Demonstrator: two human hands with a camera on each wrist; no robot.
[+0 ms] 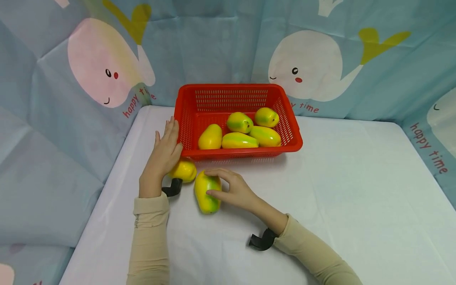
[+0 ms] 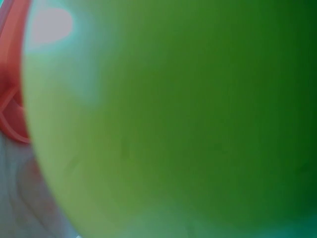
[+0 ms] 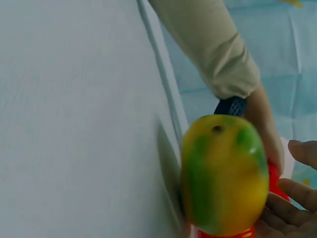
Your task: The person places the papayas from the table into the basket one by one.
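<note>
A yellow-green mango [image 1: 204, 198] lies on the table in front of the basket. My right hand [image 1: 233, 190] is over it, thumb and fingers spread across its upper right side in the head view. In the right wrist view that mango [image 3: 225, 178] is large, and a gap shows between it and the raised thumb [image 3: 303, 151]. My left hand [image 1: 164, 149] lies with straight fingers along the left side of the red basket [image 1: 235, 154]. Beside the left wrist sits another mango [image 1: 184, 171], partly hidden by the hand; a blurred green mango surface [image 2: 163, 124] fills the left wrist view.
Inside the basket several mangoes [image 1: 240, 140] are gathered toward the front and right. White cloth [image 1: 356, 190] covers the table. A blue curtain with whale prints [image 1: 213, 47] hangs close behind the basket. Black wrist-camera mounts [image 1: 263, 240] stick out beside both wrists.
</note>
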